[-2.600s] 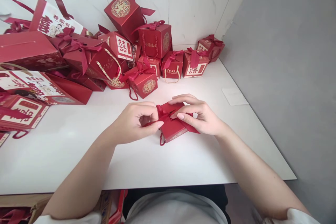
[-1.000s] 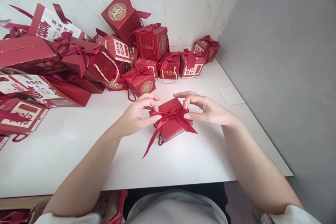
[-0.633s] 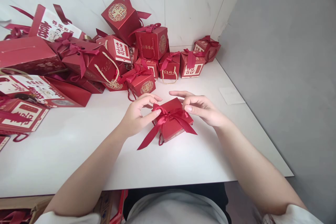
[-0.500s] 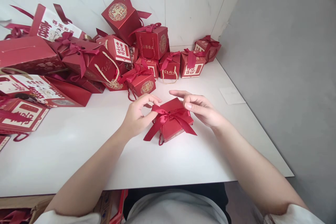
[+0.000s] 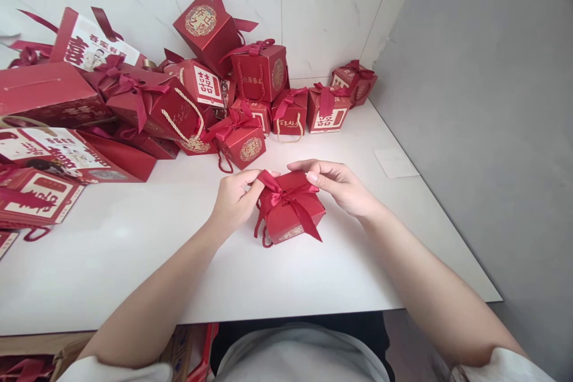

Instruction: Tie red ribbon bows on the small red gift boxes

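While a flat white table supports it, this blocky red cardboard box sits up front

Bare left hand and bare right hand flank it, probably for balance. Left fingers bunch together, right ones curl; can't tell if they're pinching. Shiny red satiny ribbon bow up top, ropey red cord loop near-left.
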The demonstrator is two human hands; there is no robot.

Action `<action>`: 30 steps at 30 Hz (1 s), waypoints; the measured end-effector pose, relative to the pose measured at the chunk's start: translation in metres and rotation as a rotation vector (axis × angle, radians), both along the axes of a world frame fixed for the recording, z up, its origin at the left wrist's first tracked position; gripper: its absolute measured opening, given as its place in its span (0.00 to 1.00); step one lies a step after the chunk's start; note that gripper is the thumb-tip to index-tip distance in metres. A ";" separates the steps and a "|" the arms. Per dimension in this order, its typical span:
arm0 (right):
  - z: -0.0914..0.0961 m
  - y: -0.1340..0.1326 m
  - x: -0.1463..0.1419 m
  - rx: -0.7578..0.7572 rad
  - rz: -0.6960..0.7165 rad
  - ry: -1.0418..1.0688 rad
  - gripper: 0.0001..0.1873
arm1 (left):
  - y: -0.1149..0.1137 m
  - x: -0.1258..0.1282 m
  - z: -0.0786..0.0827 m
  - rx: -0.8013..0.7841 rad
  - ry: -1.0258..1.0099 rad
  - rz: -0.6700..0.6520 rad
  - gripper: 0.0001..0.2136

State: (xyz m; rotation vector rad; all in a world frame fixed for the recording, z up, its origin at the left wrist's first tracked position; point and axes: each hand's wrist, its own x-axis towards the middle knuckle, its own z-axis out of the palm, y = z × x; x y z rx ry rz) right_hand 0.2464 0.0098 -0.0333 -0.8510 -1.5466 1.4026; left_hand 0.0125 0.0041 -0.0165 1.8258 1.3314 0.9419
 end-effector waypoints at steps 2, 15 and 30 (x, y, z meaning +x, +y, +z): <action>-0.001 0.001 -0.001 -0.035 -0.033 0.031 0.20 | 0.001 0.000 0.001 0.018 0.008 0.013 0.18; -0.006 0.006 -0.002 -0.031 -0.105 0.071 0.20 | 0.003 -0.003 -0.006 0.146 0.031 0.096 0.15; -0.001 0.007 0.016 0.048 0.055 0.044 0.24 | 0.024 -0.029 -0.012 -0.171 -0.071 -0.599 0.52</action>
